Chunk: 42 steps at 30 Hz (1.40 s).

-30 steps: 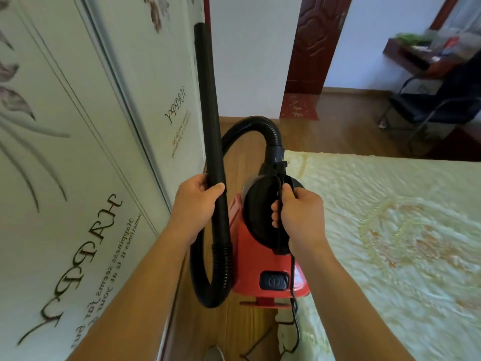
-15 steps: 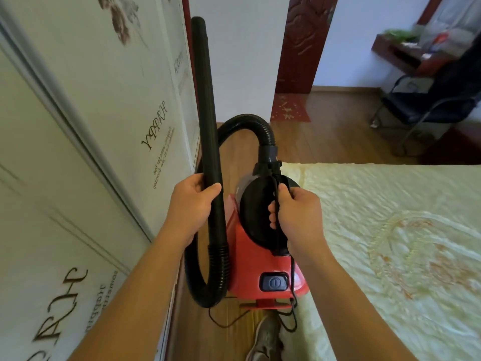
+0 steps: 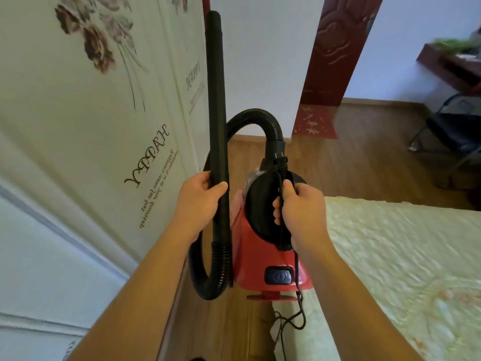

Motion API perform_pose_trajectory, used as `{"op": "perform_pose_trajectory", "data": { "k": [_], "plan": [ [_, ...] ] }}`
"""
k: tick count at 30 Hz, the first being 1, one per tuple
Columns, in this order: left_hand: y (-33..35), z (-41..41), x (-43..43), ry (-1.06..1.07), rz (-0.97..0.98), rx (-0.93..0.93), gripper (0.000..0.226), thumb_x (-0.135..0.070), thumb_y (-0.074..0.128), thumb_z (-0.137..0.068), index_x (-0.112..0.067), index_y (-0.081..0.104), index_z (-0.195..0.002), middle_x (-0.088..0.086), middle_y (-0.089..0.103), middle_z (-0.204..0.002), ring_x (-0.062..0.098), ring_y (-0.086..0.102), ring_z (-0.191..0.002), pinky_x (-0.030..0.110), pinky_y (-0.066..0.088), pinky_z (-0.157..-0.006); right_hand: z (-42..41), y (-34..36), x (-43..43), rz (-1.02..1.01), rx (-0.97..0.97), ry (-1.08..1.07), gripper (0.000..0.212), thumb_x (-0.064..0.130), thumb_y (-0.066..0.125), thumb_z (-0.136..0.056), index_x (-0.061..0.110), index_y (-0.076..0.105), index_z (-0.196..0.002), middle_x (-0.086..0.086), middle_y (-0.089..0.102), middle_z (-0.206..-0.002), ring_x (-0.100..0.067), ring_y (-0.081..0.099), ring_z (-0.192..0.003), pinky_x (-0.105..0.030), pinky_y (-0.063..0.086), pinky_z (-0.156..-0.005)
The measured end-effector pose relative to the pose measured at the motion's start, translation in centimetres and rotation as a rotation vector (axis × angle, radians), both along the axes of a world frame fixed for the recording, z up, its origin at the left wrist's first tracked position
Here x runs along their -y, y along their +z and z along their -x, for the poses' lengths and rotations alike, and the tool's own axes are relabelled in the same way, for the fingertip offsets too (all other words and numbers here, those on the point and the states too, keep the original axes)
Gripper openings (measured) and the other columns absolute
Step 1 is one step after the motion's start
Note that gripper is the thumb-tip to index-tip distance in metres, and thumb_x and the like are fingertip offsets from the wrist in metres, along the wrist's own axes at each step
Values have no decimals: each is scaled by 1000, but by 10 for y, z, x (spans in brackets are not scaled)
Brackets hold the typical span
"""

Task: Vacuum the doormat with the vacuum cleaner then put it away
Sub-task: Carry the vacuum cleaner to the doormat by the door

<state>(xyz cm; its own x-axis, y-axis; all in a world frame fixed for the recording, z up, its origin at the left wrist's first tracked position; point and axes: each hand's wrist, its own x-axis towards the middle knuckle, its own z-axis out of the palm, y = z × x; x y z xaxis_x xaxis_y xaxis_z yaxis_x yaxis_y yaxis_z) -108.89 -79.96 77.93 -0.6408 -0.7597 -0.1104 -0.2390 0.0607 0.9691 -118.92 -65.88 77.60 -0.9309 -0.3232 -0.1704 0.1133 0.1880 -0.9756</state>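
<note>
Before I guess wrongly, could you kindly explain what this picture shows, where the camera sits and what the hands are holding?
No machine is at work here: a wide-angle camera worn on a person's head looks forward and down, so both arms are the wearer's own. The left hand grips the straight black plastic tube of a vacuum cleaner, held upright. The right hand grips the black handle on the small red vacuum body, with the thin black cord pinched along it and dangling below. A ribbed black hose loops from body to tube. On the left is a white flower-printed wardrobe, on the right a cream quilted bedspread. Ahead, a red doormat lies on the wooden floor by a dark red door.
</note>
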Motion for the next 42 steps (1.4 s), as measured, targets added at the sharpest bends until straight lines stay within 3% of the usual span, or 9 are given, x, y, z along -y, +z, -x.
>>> {"op": "perform_pose_trajectory", "data": {
  "k": [8, 12, 17, 23, 28, 42],
  "plan": [
    [-10, 76, 82, 21, -36, -4, 21, -21, 63, -97, -19, 68, -118, 1, 75, -101, 19, 72, -96, 48, 59, -91, 78, -5, 78, -21, 32, 6, 35, 23, 48, -106, 4, 61, -81, -5, 61, -60, -14, 53, -44, -28, 48, -46],
    [-18, 123, 140, -15, -38, -18, 24, -22, 64, -97, -20, 67, -121, 1, 75, -103, 19, 72, -98, 48, 58, -92, 119, -13, 133, -29, 43, -16, 33, 23, 49, -106, 5, 61, -81, -4, 61, -60, -14, 53, -46, -29, 49, -48],
    [-16, 184, 217, -64, -44, -37, 16, -20, 64, -96, -26, 69, -111, 1, 76, -99, 20, 73, -94, 49, 59, -90, 170, -12, 205, -40, 30, -74, 34, 24, 49, -105, 3, 63, -82, -5, 61, -59, -16, 54, -47, -31, 49, -48],
    [-12, 250, 281, -120, -33, -29, 29, -23, 63, -97, -19, 66, -126, 2, 74, -104, 19, 72, -96, 47, 59, -91, 227, -4, 264, -37, 23, -141, 35, 24, 50, -105, 1, 64, -83, -3, 61, -57, -14, 54, -45, -31, 49, -49],
    [-10, 304, 316, -153, -32, -19, 20, -23, 63, -98, -24, 65, -118, 2, 74, -105, 20, 72, -98, 48, 59, -91, 279, -4, 301, -38, 40, -143, 35, 24, 50, -105, -4, 66, -91, -3, 62, -59, -12, 54, -46, -27, 49, -48],
    [-5, 520, 416, -108, -8, -6, 14, -20, 63, -98, -30, 64, -108, 1, 73, -99, 18, 72, -92, 46, 60, -89, 510, -14, 409, 19, 79, -73, 33, 22, 49, -105, 2, 64, -84, -6, 61, -61, -16, 54, -48, -29, 47, -47]
  ]
}}
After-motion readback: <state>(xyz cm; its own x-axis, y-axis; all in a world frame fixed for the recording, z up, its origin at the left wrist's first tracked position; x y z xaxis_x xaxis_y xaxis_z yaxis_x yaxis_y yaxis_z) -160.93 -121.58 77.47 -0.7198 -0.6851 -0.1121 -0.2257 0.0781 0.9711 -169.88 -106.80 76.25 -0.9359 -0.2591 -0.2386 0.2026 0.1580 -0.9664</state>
